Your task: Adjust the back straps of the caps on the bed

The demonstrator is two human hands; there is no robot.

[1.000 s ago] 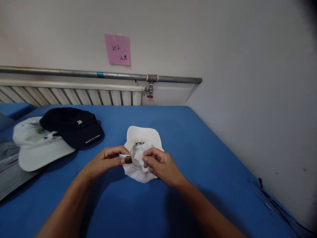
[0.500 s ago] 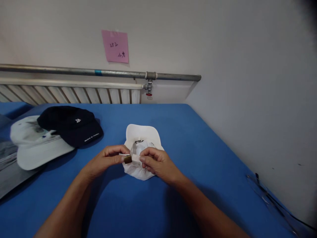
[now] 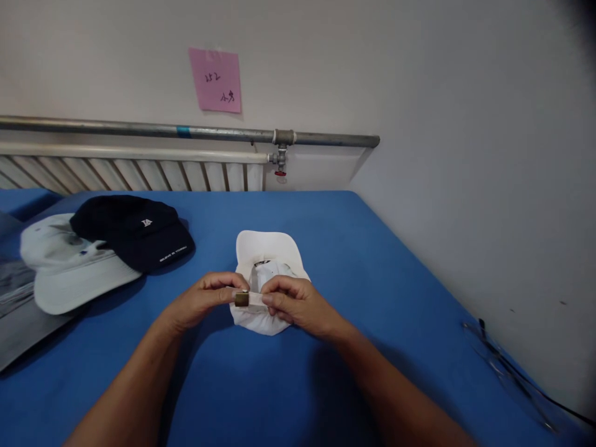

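Note:
A white baseball cap (image 3: pixel 270 245) lies upside down on the blue surface, its brim pointing away from me and its inside showing. My left hand (image 3: pixel 205 301) pinches the brass-coloured buckle (image 3: pixel 241 299) of the cap's back strap between thumb and fingers. Close beside it, my right hand (image 3: pixel 298 304) grips the white strap (image 3: pixel 256 299) just right of the buckle. The strap runs level between both hands. Fingers hide part of the strap's ends and the cap's sides.
On the left, a navy cap (image 3: pixel 135 230) overlaps a pale cap (image 3: pixel 84 288), with a grey cap (image 3: pixel 28 323) at the edge. Eyeglasses (image 3: pixel 507 369) lie by the right wall. A radiator (image 3: pixel 153 177) and pipe (image 3: pixel 139 129) run behind the blue surface (image 3: pixel 316 214).
The buckle has turned to face me more squarely, and my left fingers have shifted slightly right along it. My right hand keeps its hold on the strap. The view has tilted slightly.

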